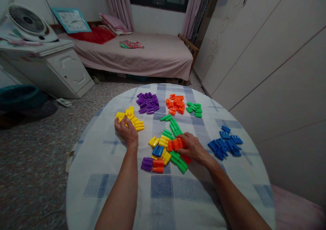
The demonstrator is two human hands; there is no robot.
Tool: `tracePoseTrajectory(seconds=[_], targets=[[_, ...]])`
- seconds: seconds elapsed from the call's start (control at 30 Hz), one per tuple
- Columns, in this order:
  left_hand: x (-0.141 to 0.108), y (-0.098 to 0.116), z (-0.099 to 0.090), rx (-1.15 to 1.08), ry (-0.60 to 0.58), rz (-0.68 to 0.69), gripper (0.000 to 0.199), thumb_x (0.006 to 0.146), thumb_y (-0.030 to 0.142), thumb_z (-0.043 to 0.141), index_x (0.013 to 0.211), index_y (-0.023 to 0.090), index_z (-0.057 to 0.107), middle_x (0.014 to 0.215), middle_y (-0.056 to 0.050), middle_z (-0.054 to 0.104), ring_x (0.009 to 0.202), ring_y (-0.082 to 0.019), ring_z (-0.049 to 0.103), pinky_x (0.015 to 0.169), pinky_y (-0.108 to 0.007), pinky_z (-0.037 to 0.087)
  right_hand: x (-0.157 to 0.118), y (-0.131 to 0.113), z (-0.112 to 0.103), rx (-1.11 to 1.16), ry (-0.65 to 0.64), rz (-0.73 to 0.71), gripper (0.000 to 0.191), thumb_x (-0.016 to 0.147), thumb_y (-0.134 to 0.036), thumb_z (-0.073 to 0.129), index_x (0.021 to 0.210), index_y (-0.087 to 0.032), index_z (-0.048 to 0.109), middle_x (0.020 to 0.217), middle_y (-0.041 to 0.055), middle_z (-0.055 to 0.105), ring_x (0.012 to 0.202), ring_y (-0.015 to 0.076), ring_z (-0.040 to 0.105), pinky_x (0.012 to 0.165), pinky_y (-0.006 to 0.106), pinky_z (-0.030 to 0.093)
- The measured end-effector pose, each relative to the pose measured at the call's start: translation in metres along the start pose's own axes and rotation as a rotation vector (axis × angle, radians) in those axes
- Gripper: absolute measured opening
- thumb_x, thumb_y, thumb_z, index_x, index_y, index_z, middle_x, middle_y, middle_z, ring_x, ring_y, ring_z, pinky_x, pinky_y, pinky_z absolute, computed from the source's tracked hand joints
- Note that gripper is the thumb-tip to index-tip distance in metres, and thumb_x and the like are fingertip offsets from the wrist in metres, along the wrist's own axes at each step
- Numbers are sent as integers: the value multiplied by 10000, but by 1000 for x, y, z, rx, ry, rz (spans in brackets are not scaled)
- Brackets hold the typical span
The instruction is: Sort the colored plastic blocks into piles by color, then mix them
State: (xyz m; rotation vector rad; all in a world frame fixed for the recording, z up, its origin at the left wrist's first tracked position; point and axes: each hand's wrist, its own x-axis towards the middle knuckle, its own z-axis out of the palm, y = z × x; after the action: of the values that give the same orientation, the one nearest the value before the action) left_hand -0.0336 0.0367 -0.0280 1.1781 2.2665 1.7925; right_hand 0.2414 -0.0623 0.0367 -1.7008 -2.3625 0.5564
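Observation:
Small capsule-shaped plastic building pieces lie sorted by colour on a round table (163, 202) with a checked cloth. My left hand (126, 131) curls over the edge of the yellow pieces (136, 123). My right hand (194, 148) rests on a mixed heap (163, 152), its fingers over orange pieces (176, 144). Purple pieces (147, 103), orange pieces (175, 104) and green pieces (194, 109) lie farther off. Blue pieces (224, 143) sit to the right of my right hand. My fingers hide some pieces beneath them.
Pale wardrobe doors (275, 70) rise close beyond the table's right side. A bed (134, 55) stands ahead, with a white cabinet (58, 73) and a fan (28, 22) at the left. A carpeted floor (33, 162) surrounds the table's left side.

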Motion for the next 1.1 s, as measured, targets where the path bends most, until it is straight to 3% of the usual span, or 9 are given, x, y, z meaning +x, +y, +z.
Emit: tracePoseTrajectory(seconds=[0.23,0.47,0.57,0.7,0.83,0.93,1.0,1.1], targets=[[0,-1,1,8,10,-6,302,889,279,450,1032,118,662,1338,-172,490,1301,-276,444,1132,-422,313,0,6,5,-41,40,-70,232,834,-254,617,1057,-193,618,1009,72,564,926,204,511,807,321,386],[0,0,1,6,7,5,300,891,274,447,1030,119,662,1338,-168,490,1303,-268,445,1133,-405,314,-9,6,-16,188,196,-20,230,860,-287,560,1065,-190,522,997,52,554,908,177,539,806,297,423],[0,1,0,8,-3,3,300,890,270,443,1028,116,660,1345,-177,482,1306,-272,440,1134,-413,309,-8,-9,-16,200,136,-37,244,842,-277,568,1062,-190,510,1011,49,564,877,169,548,771,284,429],[0,3,-1,16,-13,-9,313,891,276,443,1039,104,657,1354,-189,474,1311,-281,434,1132,-418,310,-6,-22,-1,11,64,-22,280,825,-230,565,1095,-165,532,999,69,592,881,197,546,792,321,419],[0,3,0,17,-3,-7,314,892,286,445,1037,112,663,1350,-179,487,1306,-281,444,1127,-419,321,-9,-19,12,-49,80,-58,314,850,-215,535,1160,-165,532,1050,91,596,954,216,536,849,336,420],[-1,2,0,15,14,-4,308,888,289,451,1017,120,674,1340,-169,500,1298,-281,455,1126,-411,327,-7,-10,7,-4,92,-103,316,877,-237,514,1187,-177,519,1037,93,594,939,210,549,836,323,444],[-1,1,0,16,17,0,301,886,293,455,1009,131,678,1336,-157,507,1292,-277,462,1124,-406,332,3,-2,-5,42,149,-128,332,902,-289,501,1219,-192,501,1050,98,595,959,219,560,847,336,457],[-2,1,0,12,15,4,294,889,303,457,1015,151,676,1343,-142,505,1296,-270,459,1125,-409,335,37,12,-29,33,372,-110,410,918,-348,486,1301,-203,457,1178,128,569,1100,259,532,945,398,427]])
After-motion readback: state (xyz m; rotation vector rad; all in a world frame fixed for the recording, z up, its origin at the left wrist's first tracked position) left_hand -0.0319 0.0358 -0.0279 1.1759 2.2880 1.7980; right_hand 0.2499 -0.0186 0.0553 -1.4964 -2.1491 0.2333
